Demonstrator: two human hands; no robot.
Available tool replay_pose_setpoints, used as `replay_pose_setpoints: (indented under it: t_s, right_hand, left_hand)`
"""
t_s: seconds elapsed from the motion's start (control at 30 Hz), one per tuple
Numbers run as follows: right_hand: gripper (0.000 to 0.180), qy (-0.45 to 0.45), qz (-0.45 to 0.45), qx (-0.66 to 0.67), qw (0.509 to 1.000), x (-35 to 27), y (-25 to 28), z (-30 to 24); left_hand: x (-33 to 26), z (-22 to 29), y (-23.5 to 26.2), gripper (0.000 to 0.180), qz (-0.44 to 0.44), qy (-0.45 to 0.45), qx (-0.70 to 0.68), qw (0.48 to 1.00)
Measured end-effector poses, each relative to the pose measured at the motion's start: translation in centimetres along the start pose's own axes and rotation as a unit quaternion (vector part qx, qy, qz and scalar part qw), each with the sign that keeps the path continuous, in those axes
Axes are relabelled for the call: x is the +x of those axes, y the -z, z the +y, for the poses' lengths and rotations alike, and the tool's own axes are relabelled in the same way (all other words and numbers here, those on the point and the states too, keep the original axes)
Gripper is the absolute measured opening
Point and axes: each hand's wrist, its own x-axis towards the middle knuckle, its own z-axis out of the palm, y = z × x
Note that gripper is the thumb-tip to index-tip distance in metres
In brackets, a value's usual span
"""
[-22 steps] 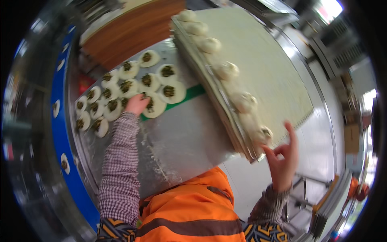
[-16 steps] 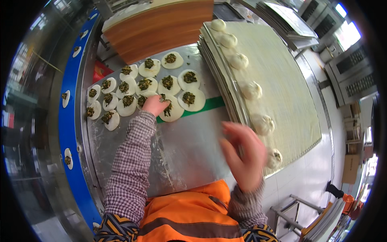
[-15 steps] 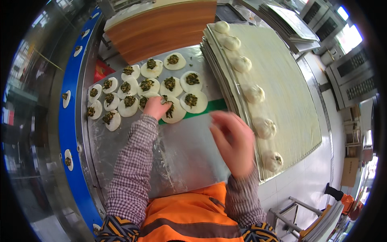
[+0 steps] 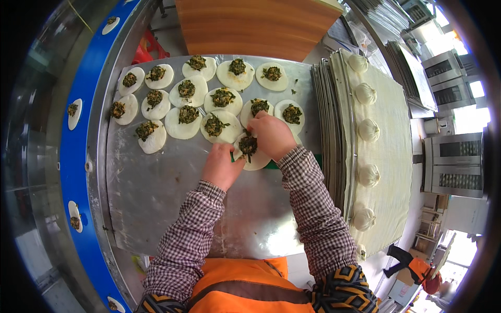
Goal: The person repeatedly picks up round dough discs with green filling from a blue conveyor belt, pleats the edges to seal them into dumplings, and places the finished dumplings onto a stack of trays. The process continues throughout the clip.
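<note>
A flat round dough wrapper [image 4: 258, 161] with a heap of chopped green filling [image 4: 248, 145] lies at the near right of the rows on the metal table. At its left edge my left hand [image 4: 223, 166] is closed, the fingertips pinching the dough rim. My right hand [image 4: 272, 136] reaches over the same wrapper from the upper right, fingers curled down beside the filling; its fingertips are partly hidden. Just beyond lie another filled wrapper [image 4: 249, 113] and, further right, a filled wrapper [image 4: 297, 124]. Several more topped wrappers spread to the left and back.
On the left runs a blue conveyor belt [image 4: 83, 156] carrying topped wrappers. To the right, stacked trays [image 4: 330, 141] bear a cloth [image 4: 389, 156] with a row of pleated buns [image 4: 369, 176]. A wooden panel [image 4: 255, 26] stands behind the metal table [image 4: 156, 198]. A person [image 4: 420, 268] is at far right.
My right hand has come left from beside the trays to the wrapper. My left hand has moved off the filling to a wrapper's edge. The whole view has shifted.
</note>
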Motion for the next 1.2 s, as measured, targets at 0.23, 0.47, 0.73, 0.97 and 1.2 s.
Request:
replay_pose_setpoints:
  t_s: [0.23,0.47,0.73,0.97,1.2]
  right_hand:
    - [0.025,0.008,0.088,0.071,0.994,-1.4,-0.6,0.9]
    - [0.018,0.048,0.105,0.029,0.993,-1.7,-1.3,1.4]
    - [0.027,0.067,0.133,0.044,0.988,-1.1,-0.2,1.5]
    - [0.035,0.052,0.051,0.152,0.986,-2.7,1.4,0.0]
    - [0.032,0.108,0.049,0.215,0.969,-5.3,1.0,-4.6]
  left_hand:
    - [1.1,1.2,-0.8,0.042,0.002,0.118,-0.191,0.975]
    - [2.1,2.3,-1.4,0.046,-0.095,0.104,-0.209,0.968]
    - [2.5,3.1,-4.8,0.048,0.076,-0.015,-0.072,0.994]
    - [-1.2,1.7,-2.5,0.048,-0.067,0.097,-0.562,0.819]
    - [-5.9,-0.8,1.6,0.058,-0.113,0.094,-0.643,0.752]
